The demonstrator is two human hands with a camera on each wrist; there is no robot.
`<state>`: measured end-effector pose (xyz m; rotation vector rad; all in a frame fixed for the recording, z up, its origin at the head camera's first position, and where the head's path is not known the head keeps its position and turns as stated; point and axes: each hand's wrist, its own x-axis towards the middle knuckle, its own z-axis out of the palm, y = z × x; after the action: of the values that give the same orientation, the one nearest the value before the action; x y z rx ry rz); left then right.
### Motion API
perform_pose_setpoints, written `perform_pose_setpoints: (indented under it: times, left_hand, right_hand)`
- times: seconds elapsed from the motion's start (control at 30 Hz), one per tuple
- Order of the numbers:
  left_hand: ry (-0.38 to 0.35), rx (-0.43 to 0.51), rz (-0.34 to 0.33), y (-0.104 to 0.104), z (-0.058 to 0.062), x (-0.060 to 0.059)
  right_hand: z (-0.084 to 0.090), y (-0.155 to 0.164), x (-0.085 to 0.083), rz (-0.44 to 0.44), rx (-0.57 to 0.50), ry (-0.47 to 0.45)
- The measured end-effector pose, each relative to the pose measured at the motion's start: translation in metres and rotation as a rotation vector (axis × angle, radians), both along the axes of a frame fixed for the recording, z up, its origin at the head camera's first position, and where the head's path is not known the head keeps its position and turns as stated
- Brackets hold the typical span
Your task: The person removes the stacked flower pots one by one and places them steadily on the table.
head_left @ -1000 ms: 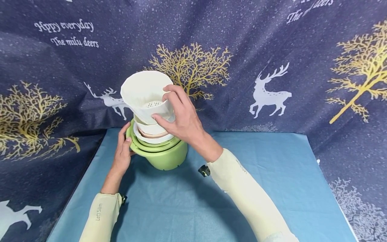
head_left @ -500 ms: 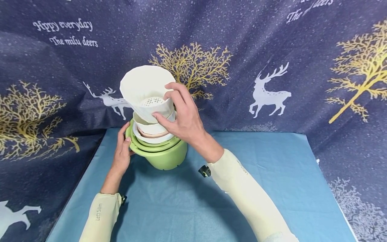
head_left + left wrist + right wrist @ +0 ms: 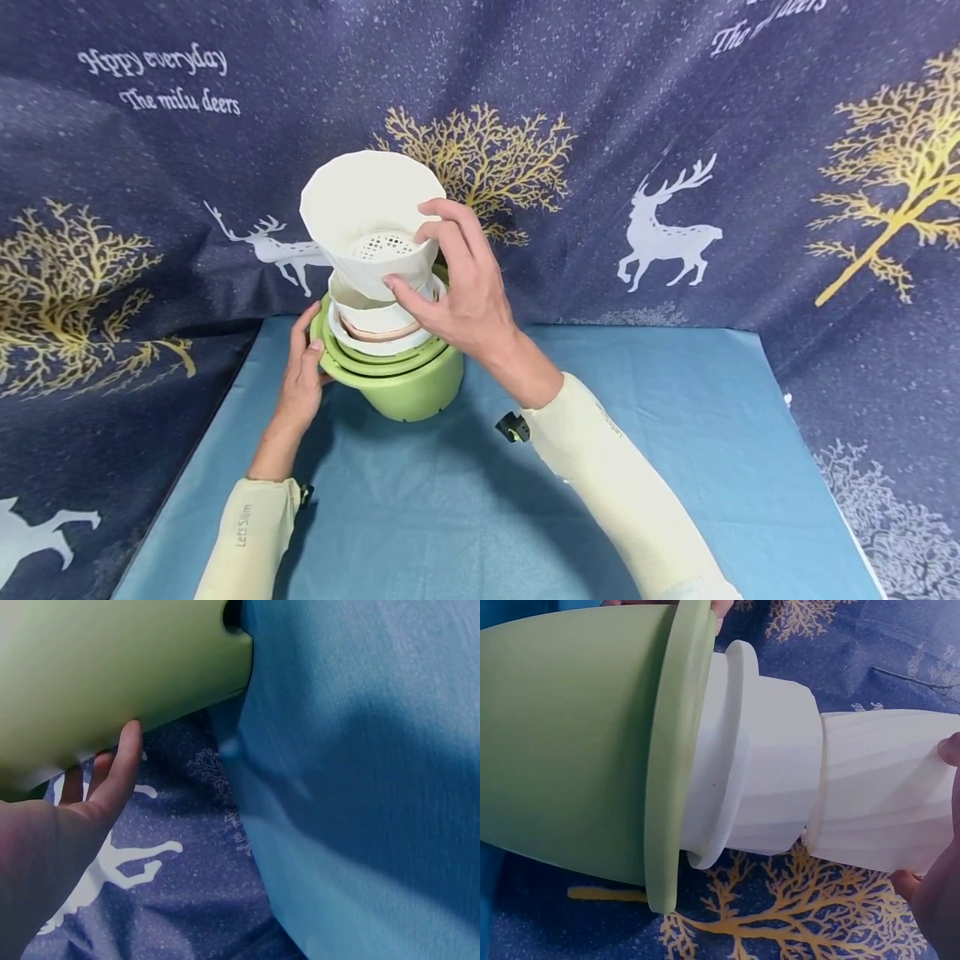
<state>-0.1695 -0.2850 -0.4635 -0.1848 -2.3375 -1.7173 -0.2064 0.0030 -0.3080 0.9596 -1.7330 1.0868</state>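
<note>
In the head view my right hand (image 3: 468,287) pinches the near right wall of a white flowerpot (image 3: 360,196), thumb outside and fingertips over the rim. This pot has a grid of drain holes in its base and spiral ribs in the right wrist view. Its foot overlaps the mouth of another white pot (image 3: 367,317), nested with a tan rim and a wider white pot. All of these sit in a big green flowerpot (image 3: 408,392) on the table. My left hand (image 3: 302,375) grips the green rim at the left; its fingers (image 3: 129,754) lie along the wall.
A blue cloth covers the table (image 3: 600,450). Behind it hangs a dark blue curtain (image 3: 562,75) printed with deer and yellow trees. A black wrist device (image 3: 513,427) juts from the right sleeve.
My right hand has raised the top white pot and shifted it slightly right, so more of the pot beneath shows. The left hand stays on the green rim.
</note>
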Motion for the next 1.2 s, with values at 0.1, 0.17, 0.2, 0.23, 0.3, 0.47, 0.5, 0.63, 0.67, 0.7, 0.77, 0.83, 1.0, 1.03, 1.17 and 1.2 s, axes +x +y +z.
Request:
perform_pose_setpoints:
  times: [0.1, 0.17, 0.2, 0.23, 0.3, 0.47, 0.5, 0.63, 0.67, 0.7, 0.77, 0.83, 1.0, 1.03, 1.17, 1.2]
  left_hand:
    - [0.003, 0.004, -0.004, 0.0, 0.0, 0.0]
    - [0.007, 0.006, -0.006, 0.0, 0.0, 0.0]
    - [0.008, 0.007, -0.004, 0.0, 0.001, 0.0]
    - [0.009, 0.006, -0.003, 0.0, 0.001, -0.001]
    - [0.009, 0.003, 0.001, 0.0, 0.001, -0.001]
    - [0.004, -0.009, 0.002, 0.001, 0.001, -0.001]
    - [0.003, -0.011, 0.001, 0.001, 0.001, -0.001]
    - [0.005, -0.004, -0.006, 0.0, 0.0, -0.001]
    - [0.006, 0.0, -0.005, 0.0, 0.0, -0.001]
    - [0.006, 0.004, -0.005, 0.0, -0.001, -0.001]
    - [0.008, 0.01, -0.004, 0.0, -0.001, -0.001]
    - [0.009, 0.011, 0.001, 0.0, -0.001, 0.0]
    - [0.011, 0.002, 0.012, 0.001, -0.001, 0.0]
    - [0.012, 0.002, 0.013, 0.001, -0.001, 0.0]
    - [0.013, 0.009, 0.009, 0.002, 0.0, 0.001]
    - [0.014, 0.01, 0.009, 0.002, 0.0, 0.001]
  right_hand:
    - [0.002, 0.003, 0.002, -0.004, -0.011, -0.002]
    - [0.002, 0.005, 0.004, -0.01, -0.02, -0.004]
    - [0.003, 0.006, 0.005, -0.012, -0.024, -0.005]
    - [0.003, 0.008, 0.006, -0.012, -0.028, -0.008]
    - [0.003, 0.01, 0.008, -0.017, -0.036, -0.009]
    - [0.002, 0.016, 0.011, -0.028, -0.055, -0.021]
    - [0.001, 0.018, 0.012, -0.03, -0.059, -0.026]
    - [0.0, 0.023, 0.016, -0.034, -0.076, -0.05]
    - [-0.001, 0.024, 0.017, -0.035, -0.081, -0.053]
    - [-0.001, 0.025, 0.018, -0.034, -0.085, -0.055]
    - [-0.002, 0.026, 0.021, -0.029, -0.094, -0.054]
    - [-0.002, 0.028, 0.023, -0.025, -0.103, -0.049]
    - [-0.003, 0.034, 0.026, -0.017, -0.13, -0.033]
    - [-0.003, 0.035, 0.026, -0.017, -0.135, -0.031]
    - [-0.005, 0.04, 0.028, -0.023, -0.143, -0.028]
    - [-0.006, 0.042, 0.028, -0.028, -0.144, -0.026]
